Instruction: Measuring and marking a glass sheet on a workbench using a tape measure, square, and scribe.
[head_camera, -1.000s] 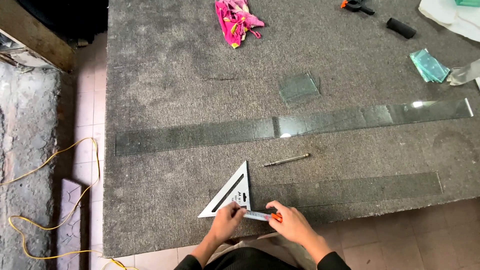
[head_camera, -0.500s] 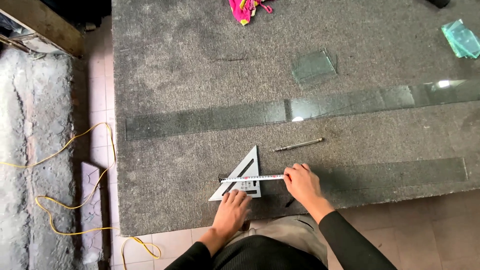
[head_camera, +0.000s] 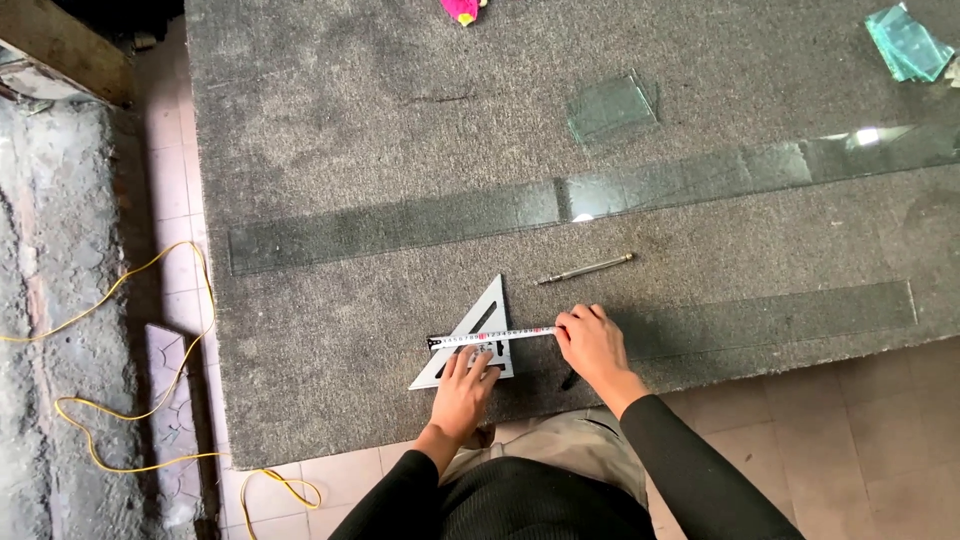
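Although the grey felt-covered table (head_camera: 330, 110) fills most of the view, its far edge and its right side run out of frame, so its full extent cannot be told. At nine o'clock a rough concrete floor (head_camera: 50, 300) meets pale floor tiles (head_camera: 180, 200), with a yellow cable (head_camera: 140, 290) looping across both and leaving the frame at the left. A dark wooden beam (head_camera: 60, 50) is clipped at eleven o'clock.

Across the middle of the table lies a long glass strip (head_camera: 400, 230), its right end cut off at three o'clock under a bright glare. A second glass strip (head_camera: 770, 315) lies nearer the front edge, so clear against the felt that its left end near the hands is hard to trace. A small glass pane (head_camera: 612, 107) rests at one o'clock, greenish glass offcuts (head_camera: 905, 40) are partly cut off at two o'clock, and a pink object (head_camera: 463, 9) at twelve is nearly all out of frame.

Near six o'clock, the left hand (head_camera: 465, 385) lies flat with fingers spread, pressing on the metal triangle square (head_camera: 475, 340) and hiding its lower edge. The right hand (head_camera: 592, 345) pinches the tape measure (head_camera: 490, 337), drawn level across the square; the case is hidden. A thin metal glass cutter (head_camera: 585, 269) lies just beyond.
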